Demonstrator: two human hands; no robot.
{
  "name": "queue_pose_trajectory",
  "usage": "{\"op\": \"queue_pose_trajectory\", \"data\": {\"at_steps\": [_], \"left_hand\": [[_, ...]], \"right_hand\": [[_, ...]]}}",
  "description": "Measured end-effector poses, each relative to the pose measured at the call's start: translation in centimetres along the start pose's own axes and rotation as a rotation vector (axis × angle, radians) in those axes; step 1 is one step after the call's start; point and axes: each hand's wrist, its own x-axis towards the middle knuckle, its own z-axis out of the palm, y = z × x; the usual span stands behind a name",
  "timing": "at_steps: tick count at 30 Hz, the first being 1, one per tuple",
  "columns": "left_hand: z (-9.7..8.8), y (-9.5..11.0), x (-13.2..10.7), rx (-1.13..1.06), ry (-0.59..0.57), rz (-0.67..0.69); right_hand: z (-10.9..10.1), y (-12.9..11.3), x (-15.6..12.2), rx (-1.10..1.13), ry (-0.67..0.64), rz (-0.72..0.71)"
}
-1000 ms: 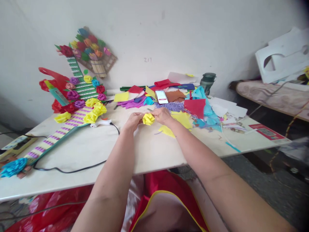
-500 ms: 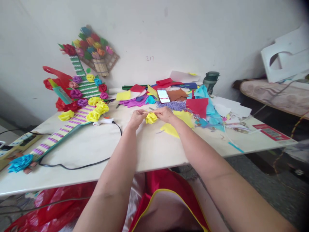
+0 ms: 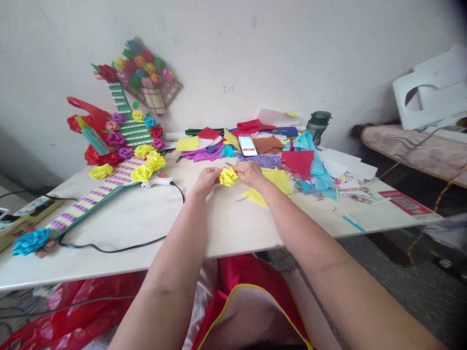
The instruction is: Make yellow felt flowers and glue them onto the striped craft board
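Observation:
A yellow paper-like flower (image 3: pixel 228 177) is between my two hands over the table's middle. My left hand (image 3: pixel 210 178) is closed at the flower's left side, fingers pinched at its edge. My right hand (image 3: pixel 248 173) is closed at its right side, fingertips against the petals. A small grey pointed piece (image 3: pixel 229 164) shows just above the flower beside my right fingertips; I cannot tell what it belongs to. Partly behind my right wrist lie yellow sheets (image 3: pixel 277 181). Purple shredded strands (image 3: pixel 263 160) and a lit phone (image 3: pixel 247 146) are just beyond my hands.
At left stands a flower-covered guitar-shaped decoration (image 3: pixel 132 130), with a striped strip (image 3: pixel 95 195) in front. A white glue gun (image 3: pixel 157 182) trails a black cable (image 3: pixel 109 251) across the table. Colored sheets (image 3: pixel 204 151) line the back, beside a dark bottle (image 3: pixel 318 127).
The flower has turned slightly in my fingers, its petals now facing me more. Both hands stay in nearly the same place; the camera view has shifted a little.

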Motion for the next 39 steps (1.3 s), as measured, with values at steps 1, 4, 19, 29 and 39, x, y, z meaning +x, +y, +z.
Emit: {"op": "queue_pose_trajectory", "data": {"at_steps": [1,4,19,29,39], "left_hand": [[0.0,0.0,0.0,0.004,0.009,-0.002],[0.0,0.2,-0.2,0.02,0.029,0.0],[0.0,-0.3,0.3,0.169,0.023,0.104],[0.1,0.0,0.2,0.153,0.024,0.106],[0.2,0.3,-0.1,0.16,0.035,0.109]], "right_hand": [[0.0,0.0,0.0,0.004,-0.008,0.003],[0.2,0.0,0.0,0.041,-0.035,0.026],[-0.8,0.7,-0.4,0.604,-0.231,0.179],[-0.5,0.9,-0.2,0.456,-0.156,0.158],[-0.3,0.8,-0.1,0.403,-0.127,0.176]]}}
